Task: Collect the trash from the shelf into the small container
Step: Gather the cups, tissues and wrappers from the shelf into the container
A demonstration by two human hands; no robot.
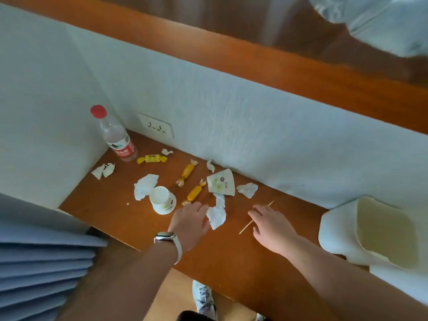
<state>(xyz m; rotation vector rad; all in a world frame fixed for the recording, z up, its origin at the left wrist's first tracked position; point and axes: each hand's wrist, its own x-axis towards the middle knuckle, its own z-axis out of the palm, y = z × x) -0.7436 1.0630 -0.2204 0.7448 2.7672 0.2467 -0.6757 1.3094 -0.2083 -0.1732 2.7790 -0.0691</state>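
Note:
Trash lies scattered on the brown wooden shelf [231,256]. My left hand [188,222], with a watch on the wrist, rests open beside a crumpled white tissue [217,213], its fingers touching the tissue's edge. My right hand [272,224] lies flat and open over a thin wooden stick [246,227]. Further back sit a paper cup on its side [162,200], a flattened paper cup [221,183], two orange candy wrappers [186,173] [194,193], a yellow one [151,158] and more tissue scraps [144,186] [247,189]. The small container [386,230] stands at the right, cream inside.
A clear plastic bottle [117,135] with a red cap stands in the far left corner, next to a wall socket [156,127]. White walls close off the shelf at the back and left. Blue folded fabric [44,262] lies at lower left; a shoe [203,297] shows below.

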